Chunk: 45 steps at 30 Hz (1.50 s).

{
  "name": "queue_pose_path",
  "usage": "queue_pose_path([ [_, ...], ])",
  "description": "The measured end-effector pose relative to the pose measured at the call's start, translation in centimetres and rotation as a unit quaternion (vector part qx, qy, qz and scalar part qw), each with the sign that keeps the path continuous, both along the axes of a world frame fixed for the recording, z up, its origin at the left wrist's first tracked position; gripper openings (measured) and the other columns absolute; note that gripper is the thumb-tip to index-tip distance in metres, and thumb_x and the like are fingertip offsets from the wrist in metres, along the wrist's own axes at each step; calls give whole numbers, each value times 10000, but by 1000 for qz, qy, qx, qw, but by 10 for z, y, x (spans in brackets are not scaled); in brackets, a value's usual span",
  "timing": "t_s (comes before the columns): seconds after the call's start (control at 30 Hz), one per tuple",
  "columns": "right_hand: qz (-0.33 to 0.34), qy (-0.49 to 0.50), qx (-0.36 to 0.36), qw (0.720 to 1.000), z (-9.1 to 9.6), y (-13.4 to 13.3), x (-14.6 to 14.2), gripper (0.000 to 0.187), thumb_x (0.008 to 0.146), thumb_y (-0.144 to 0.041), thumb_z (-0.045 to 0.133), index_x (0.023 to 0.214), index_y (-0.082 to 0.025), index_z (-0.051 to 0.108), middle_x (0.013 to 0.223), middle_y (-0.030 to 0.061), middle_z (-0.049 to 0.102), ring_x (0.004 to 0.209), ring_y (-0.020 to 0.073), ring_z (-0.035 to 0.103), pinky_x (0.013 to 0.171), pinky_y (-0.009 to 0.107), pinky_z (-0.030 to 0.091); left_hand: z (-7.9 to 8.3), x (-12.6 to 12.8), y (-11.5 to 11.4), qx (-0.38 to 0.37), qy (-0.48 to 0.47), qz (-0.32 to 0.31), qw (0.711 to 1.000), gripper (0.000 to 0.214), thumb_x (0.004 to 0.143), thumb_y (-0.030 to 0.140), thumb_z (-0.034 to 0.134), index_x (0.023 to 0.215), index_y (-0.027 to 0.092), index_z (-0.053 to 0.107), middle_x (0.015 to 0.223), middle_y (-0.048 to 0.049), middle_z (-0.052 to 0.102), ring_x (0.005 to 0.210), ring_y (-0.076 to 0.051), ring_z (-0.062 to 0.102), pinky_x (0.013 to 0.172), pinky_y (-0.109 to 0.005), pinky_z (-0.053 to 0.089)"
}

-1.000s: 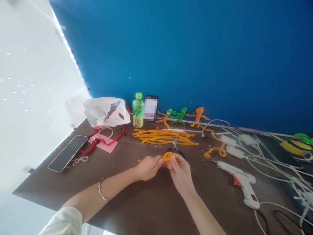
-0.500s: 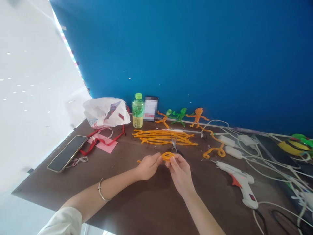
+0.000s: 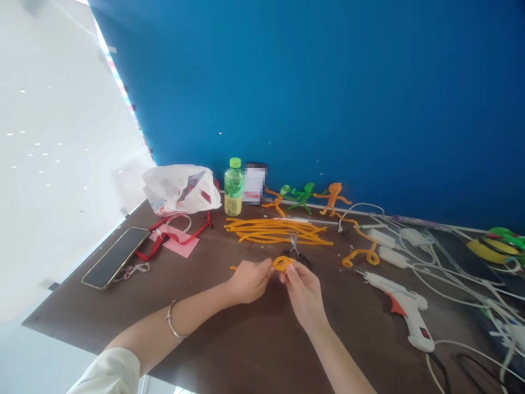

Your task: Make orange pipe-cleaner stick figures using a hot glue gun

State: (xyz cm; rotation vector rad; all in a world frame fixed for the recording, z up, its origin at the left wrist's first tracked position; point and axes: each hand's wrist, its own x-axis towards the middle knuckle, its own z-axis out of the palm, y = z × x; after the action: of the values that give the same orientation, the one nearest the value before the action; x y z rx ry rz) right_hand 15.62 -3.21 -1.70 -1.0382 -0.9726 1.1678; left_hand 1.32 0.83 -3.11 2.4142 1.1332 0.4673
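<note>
Between my hands is an orange pipe cleaner (image 3: pixel 282 263), bent into a small coiled loop above the brown table. My left hand (image 3: pixel 251 280) pinches the loop's left side, and a loose end of the pipe cleaner sticks out behind that hand. On the loop's right side the thumb and fingers of my right hand (image 3: pixel 302 287) are closed. Just beyond my hands lie scissors (image 3: pixel 294 244), their dark handles partly covered by my right hand. Their blades rest against a bundle of straight orange pipe cleaners (image 3: pixel 279 231).
Behind stand a green-capped bottle (image 3: pixel 233 189) and several pipe-cleaner figures (image 3: pixel 303 196). To the right lie a glue gun (image 3: pixel 400 306), white cables and adapters (image 3: pixel 391 256). A phone (image 3: pixel 116 257), red strap (image 3: pixel 188 239) and white plastic bag (image 3: pixel 180 189) are at left.
The coiled loop has turned slightly and looks rounder, its opening facing me more. Both hands keep their grip in nearly the same place. The whole view has shifted a little.
</note>
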Motion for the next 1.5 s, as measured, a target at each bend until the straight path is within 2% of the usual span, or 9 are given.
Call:
queue_pose_path([
  [0.27, -15, -22, -44, 999, 1, -1, -5, 320, 777, -437, 585, 604, -177, 513, 538, -45, 326, 497, 90, 292, 470, 252, 261, 0, 1, 0, 57, 71, -6, 996, 243, 912, 314, 242, 871, 181, 441, 723, -53, 622, 596, -167, 579, 505, -238, 289],
  [0.43, -65, -154, 24, 986, 5, 1, 1, 206, 794, -389, 573, 797, -182, 570, 634, -9, 488, 538, 114, 459, 518, 264, 404, 1, 1, 2, 75, 91, 7, 993, 283, 918, 308, 207, 884, 173, 453, 684, -40, 625, 572, -179, 585, 491, -248, 319],
  [0.5, -123, -293, 136, 938, 4, 2, 11, 170, 785, -305, 600, 923, -208, 583, 806, 38, 564, 681, 154, 545, 621, 303, 464, 2, 0, 3, 82, 94, 2, 992, 280, 918, 302, 206, 886, 174, 452, 684, -39, 627, 570, -182, 587, 480, -247, 320],
  [0.6, -111, -492, 295, 811, 2, 4, 28, 137, 802, -196, 577, 925, -231, 628, 1015, 89, 560, 802, 176, 560, 734, 344, 476, 3, -3, 6, 92, 105, -30, 990, 285, 920, 306, 206, 896, 172, 456, 692, -46, 628, 587, -176, 591, 491, -239, 337],
  [0.77, -56, -671, 379, 635, 4, 1, 40, 206, 846, -106, 487, 967, -189, 631, 1000, 110, 606, 824, 196, 569, 718, 338, 459, 3, -6, 10, 99, 146, -61, 982, 302, 919, 331, 216, 940, 164, 467, 699, -62, 629, 595, -182, 593, 536, -251, 386],
  [0.87, -8, -699, 410, 586, 4, 1, 38, 261, 861, -67, 427, 1015, -168, 612, 936, 98, 639, 789, 185, 581, 698, 314, 451, 4, -8, 12, 102, 155, -70, 980, 292, 916, 333, 236, 935, 164, 474, 724, -64, 634, 610, -176, 598, 538, -242, 383],
  [1.0, 2, -687, 380, 619, 0, 3, 35, 283, 875, -84, 393, 1043, -171, 604, 856, 92, 631, 746, 179, 578, 681, 304, 447, 4, -10, 15, 116, 153, -78, 978, 255, 909, 311, 272, 913, 167, 481, 731, -58, 636, 627, -172, 603, 519, -233, 361],
  [1.37, -7, -458, 180, 870, -1, 8, 33, 186, 882, -247, 427, 841, -211, 605, 790, 47, 577, 735, 161, 567, 646, 260, 460, -3, -11, 17, 180, 142, -87, 970, 152, 882, 221, 351, 933, 187, 490, 754, -25, 627, 640, -161, 591, 489, -225, 320],
  [1.5, -42, -397, 152, 904, 3, 9, 36, 199, 867, -301, 452, 888, -208, 627, 886, 73, 613, 833, 192, 583, 683, 284, 469, -2, -11, 17, 188, 144, -86, 968, 175, 894, 238, 336, 942, 192, 498, 749, -25, 612, 635, -153, 577, 491, -225, 319],
])
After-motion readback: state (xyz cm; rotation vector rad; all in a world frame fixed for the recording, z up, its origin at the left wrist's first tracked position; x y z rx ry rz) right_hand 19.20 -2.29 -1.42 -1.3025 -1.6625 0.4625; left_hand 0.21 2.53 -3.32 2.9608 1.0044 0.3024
